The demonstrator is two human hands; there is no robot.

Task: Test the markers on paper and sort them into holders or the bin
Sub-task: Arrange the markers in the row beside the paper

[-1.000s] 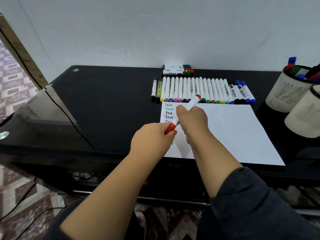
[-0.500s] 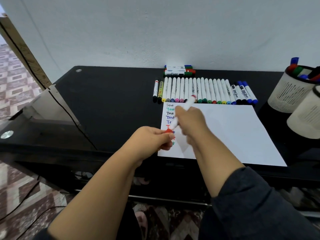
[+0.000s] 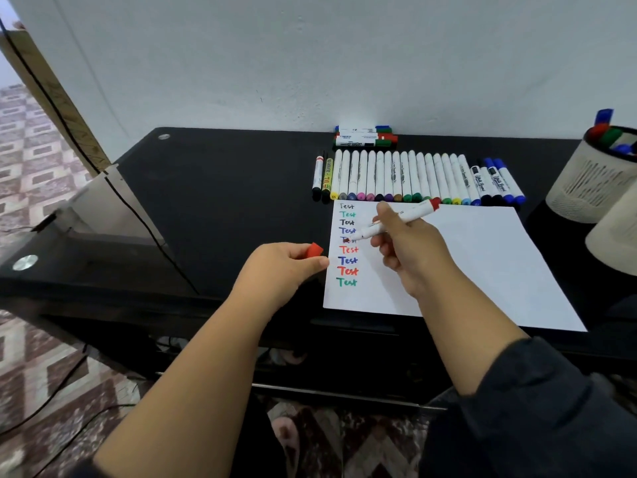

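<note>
My right hand (image 3: 410,250) grips a white marker with a red end (image 3: 403,219), uncapped, its tip touching the white paper (image 3: 482,257) over a partly written word in the column of coloured "Test" words (image 3: 347,243). Its red cap (image 3: 314,250) is pinched in my left hand (image 3: 281,267), just left of the paper's edge. A row of several white markers (image 3: 413,177) lies side by side behind the paper. Behind that row, a small stack of markers (image 3: 365,136) rests against the wall.
Two pale mesh holders stand at the right: the far holder (image 3: 586,181) has several markers in it, the near holder (image 3: 617,236) is cut off by the frame edge. The black table (image 3: 224,188) spreads to the left, with a glass panel and cable (image 3: 138,215) at its left end.
My left hand pulled the red cap off and moved left of the paper. My right hand turned the marker and brought its tip down onto the paper.
</note>
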